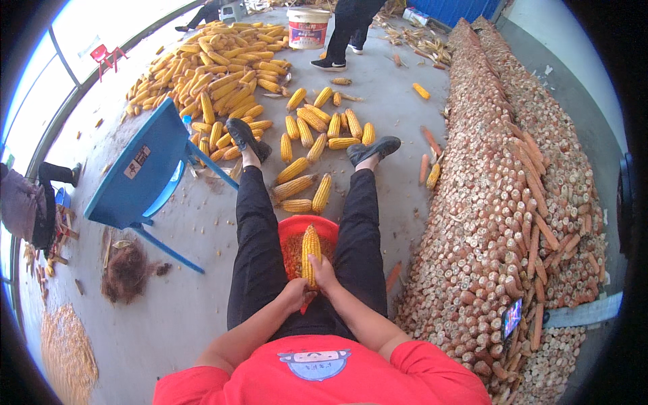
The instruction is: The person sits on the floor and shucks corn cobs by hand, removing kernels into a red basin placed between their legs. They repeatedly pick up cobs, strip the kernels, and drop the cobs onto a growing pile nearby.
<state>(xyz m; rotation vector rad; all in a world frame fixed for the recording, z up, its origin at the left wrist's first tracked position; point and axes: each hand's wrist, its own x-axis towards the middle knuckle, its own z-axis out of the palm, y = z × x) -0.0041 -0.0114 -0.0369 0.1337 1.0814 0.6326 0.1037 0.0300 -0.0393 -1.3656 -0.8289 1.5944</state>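
Observation:
A yellow ear of corn (311, 250) stands tip up between my hands, over a red plastic basin (287, 223) held between my thighs. My right hand (324, 273) is closed round the ear's right side, its thumb on the kernels. Low at the ear's base, my left hand (298, 295) has its fingers curled against it; part of that hand is hidden. Loose kernels and bits lie in the basin. Several husked ears (311, 119) rest on the floor between my feet.
A large heap of corn ears (217, 66) lies ahead left. Stacked bare cobs (471, 243) line the right side, with a phone (512, 319) on them. A blue plastic chair (147, 162) stands at left. A person (349, 30) stands by a white bucket (308, 30); others are farther left.

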